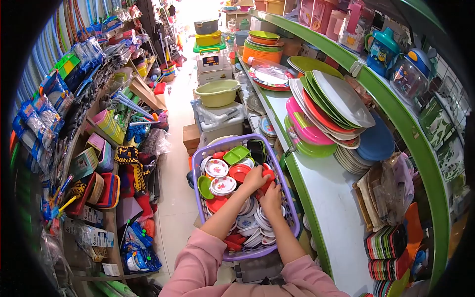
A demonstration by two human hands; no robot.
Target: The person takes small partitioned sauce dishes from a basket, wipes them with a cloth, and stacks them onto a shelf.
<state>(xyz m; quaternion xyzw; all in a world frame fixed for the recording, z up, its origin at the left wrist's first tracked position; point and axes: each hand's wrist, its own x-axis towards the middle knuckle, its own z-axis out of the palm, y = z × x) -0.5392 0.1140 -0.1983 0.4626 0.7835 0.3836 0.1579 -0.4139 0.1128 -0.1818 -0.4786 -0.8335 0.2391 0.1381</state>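
Note:
A purple basket (199, 198) holds many small dishes. Both my hands are inside it, toward its right side. My left hand (254, 179) has its fingers closed on a red dish (267, 181). Just below and to the right, my right hand (270, 199) touches the lower part of the same red dish; its fingertips are partly hidden. Beside my left hand lies another red dish (239, 172). White floral dishes (223, 185), a green divided dish (236, 155) and a lime green dish (206, 187) lie further left. White dishes (247, 223) are heaped below my hands.
A green-edged shelf (326, 213) on the right bears stacked plates (341, 99) near its edge. Beyond the basket, a light green tub (217, 93) stands on stacked containers. Packed shelves (118, 213) line the left, beside a tiled aisle (179, 148).

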